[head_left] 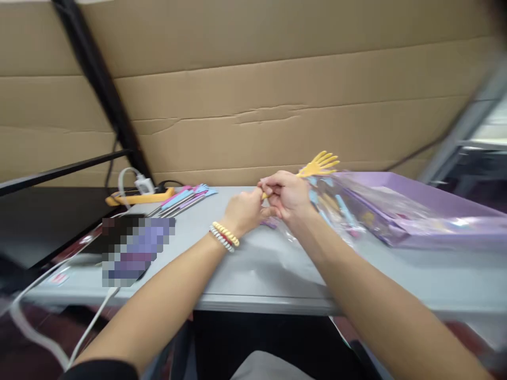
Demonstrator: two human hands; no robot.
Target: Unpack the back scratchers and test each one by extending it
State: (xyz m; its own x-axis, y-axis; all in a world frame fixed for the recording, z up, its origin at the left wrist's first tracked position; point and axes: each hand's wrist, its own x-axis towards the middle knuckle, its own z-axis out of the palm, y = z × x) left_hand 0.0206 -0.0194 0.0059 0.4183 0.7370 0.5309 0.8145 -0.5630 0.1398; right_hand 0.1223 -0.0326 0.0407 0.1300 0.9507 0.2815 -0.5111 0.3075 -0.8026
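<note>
A yellow hand-shaped back scratcher sticks out beyond my right hand, its spread fingers pointing up and right. My right hand is closed round its handle. Close against it, my left hand pinches the handle's near end, a bit of yellow showing between the two hands. Both are raised over the grey table. Just beyond my right hand lie clear plastic bags with blue, yellow and pink pieces in them. To the left lie several back scratchers with metal rods and pink, blue and purple ends.
A purple box holding plastic-wrapped items stands at the right. Behind the table rises a cardboard wall. At left are a yellow power strip with a white plug, a blurred-out object and white cables.
</note>
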